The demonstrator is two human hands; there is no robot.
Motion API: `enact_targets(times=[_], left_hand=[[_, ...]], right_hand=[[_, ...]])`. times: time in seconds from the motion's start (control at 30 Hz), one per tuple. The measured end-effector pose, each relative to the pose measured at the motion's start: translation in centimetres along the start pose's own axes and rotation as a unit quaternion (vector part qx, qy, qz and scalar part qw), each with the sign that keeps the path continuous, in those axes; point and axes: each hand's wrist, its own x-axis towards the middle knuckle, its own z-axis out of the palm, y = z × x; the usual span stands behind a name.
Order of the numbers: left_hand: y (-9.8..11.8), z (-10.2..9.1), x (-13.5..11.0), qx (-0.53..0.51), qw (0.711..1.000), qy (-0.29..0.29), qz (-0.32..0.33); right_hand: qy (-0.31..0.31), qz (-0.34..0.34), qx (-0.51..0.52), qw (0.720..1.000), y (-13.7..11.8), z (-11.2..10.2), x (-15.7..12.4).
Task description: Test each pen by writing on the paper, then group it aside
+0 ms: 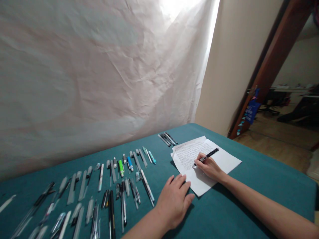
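Note:
My right hand (206, 167) is closed around a black pen (211, 153), its tip down on a sheet of white paper (199, 186). Rows of small handwriting cover the upper left of that sheet. Beneath it, another written sheet (177, 147) sticks out at the far left edge. My left hand (175, 199) lies flat with fingers spread, holding nothing. Its fingertips reach the paper's near left edge; whether they press on it I cannot tell. Just left of this hand is a white patterned pen (147, 186).
Many pens, barrels and caps lie in rows on the green cloth-covered table (159, 166), among them a green cap (121, 168) and a blue cap (130, 164). A small group of pens (168, 139) rests at the back. Behind hangs a pale sheet (112, 73); a doorway opens at right.

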Motion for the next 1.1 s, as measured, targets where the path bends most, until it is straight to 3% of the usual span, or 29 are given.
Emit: enact_targets(times=[1.1], left_hand=[[0.0, 0.01, -0.06, 0.006, 1.0, 0.003, 0.002]], right_hand=[[-0.003, 0.01, 0.007, 1.0, -0.13, 0.01, -0.01]])
